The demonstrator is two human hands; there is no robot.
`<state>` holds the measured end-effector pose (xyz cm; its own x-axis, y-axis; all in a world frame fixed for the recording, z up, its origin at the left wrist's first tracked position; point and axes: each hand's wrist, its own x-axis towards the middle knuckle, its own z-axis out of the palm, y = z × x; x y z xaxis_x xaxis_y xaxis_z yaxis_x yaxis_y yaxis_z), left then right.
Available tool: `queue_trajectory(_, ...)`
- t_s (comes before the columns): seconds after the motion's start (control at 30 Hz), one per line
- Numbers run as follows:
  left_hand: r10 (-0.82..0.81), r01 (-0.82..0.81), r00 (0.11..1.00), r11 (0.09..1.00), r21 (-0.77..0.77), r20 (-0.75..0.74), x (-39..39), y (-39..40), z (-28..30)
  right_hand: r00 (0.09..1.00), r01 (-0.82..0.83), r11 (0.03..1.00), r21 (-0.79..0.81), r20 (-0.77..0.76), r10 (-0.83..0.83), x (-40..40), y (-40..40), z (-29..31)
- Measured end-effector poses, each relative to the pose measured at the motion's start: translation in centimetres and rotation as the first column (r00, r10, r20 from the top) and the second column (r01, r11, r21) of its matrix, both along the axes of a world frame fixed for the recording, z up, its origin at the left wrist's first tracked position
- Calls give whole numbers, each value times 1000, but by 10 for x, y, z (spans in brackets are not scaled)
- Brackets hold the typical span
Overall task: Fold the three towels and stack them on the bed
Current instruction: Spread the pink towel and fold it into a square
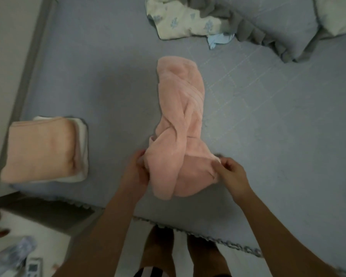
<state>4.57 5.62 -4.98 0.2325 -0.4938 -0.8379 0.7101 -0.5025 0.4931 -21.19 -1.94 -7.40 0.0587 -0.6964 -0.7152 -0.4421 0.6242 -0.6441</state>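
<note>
1. A person stood at the edge of a bed covered by a grey-blue quilted bedspread (108,80), seen from above, with both bare forearms reaching forward over it.
2. The left hand (135,170) had its fingers curled around the near left edge of a twisted, crumpled pink fleece towel (181,116).
3. The right hand (231,172) pinched the near right corner of the same pink towel between thumb and fingers.
4. The towel's near end was bunched between the two hands; the rest stretched away from them in a long twisted roll lying on the bedspread.
5. Well to the left of the left hand, a folded peach-pink towel (40,148) lay on top of a folded white towel (82,136), both stacked near the bed's left edge.
6. Far beyond the right hand lay a rumpled cream blanket with a pale blue print (180,19) and a grey ruffled pillow (278,23).
7. Below the left forearm, a white remote control (34,267) lay on the pale floor, blurred.
</note>
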Motion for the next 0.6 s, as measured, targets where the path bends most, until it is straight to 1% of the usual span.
queue_trajectory(0.03,-116,116,993,993,15,26,-1,-1,0,1000,15,999,32,27,-16,-3,2,2)
queue_trajectory(0.07,-248,244,966,968,49,74,-4,-1,-1,999,-4,996,87,54,-1,-3,4,3)
queue_trajectory(0.1,-358,349,927,933,94,115,-6,1,-3,995,-46,990,137,91,34,-1,7,4)
queue_trajectory(0.13,-436,419,889,898,135,141,-9,4,-5,989,-94,982,167,130,72,2,12,4)
queue_trajectory(0.17,-480,460,863,875,149,155,-12,4,-6,982,-119,977,176,164,90,6,17,3)
queue_trajectory(0.23,-538,526,817,843,115,206,-18,2,-7,980,-114,981,159,178,85,14,24,-4)
queue_trajectory(0.27,-574,568,779,817,101,253,-21,-3,-6,982,-107,985,137,167,83,18,25,-4)
queue_trajectory(0.3,-615,618,721,779,105,318,-24,-9,-4,987,-95,990,103,136,81,22,23,-2)
queue_trajectory(0.33,-617,629,690,770,110,378,-26,-17,1,994,-55,997,62,95,49,24,19,0)
queue_trajectory(0.37,-560,581,719,810,86,411,-22,-22,5,997,25,1000,13,71,-26,24,14,6)
queue_trajectory(0.4,-437,470,803,882,20,406,-16,-27,10,989,132,990,-52,78,-127,22,6,13)
queue_trajectory(0.43,-273,310,886,950,-40,374,-6,-28,12,967,239,964,-116,122,-225,16,-3,23)
queue_trajectory(0.47,-106,138,939,987,-76,327,6,-27,15,942,318,932,-171,167,-291,8,-11,33)
queue_trajectory(0.5,19,-6,954,999,-45,298,18,-22,17,935,342,916,-211,171,-310,-4,-17,42)
queue_trajectory(0.53,70,-84,950,996,35,303,28,-13,17,948,311,920,-238,142,-283,-16,-21,49)
queue_trajectory(0.57,31,-93,936,983,160,351,36,-2,16,976,216,949,-229,45,-211,-30,-24,54)
queue_trajectory(0.6,-120,-19,907,945,325,403,42,11,12,993,66,986,-153,-87,-81,-44,-26,54)
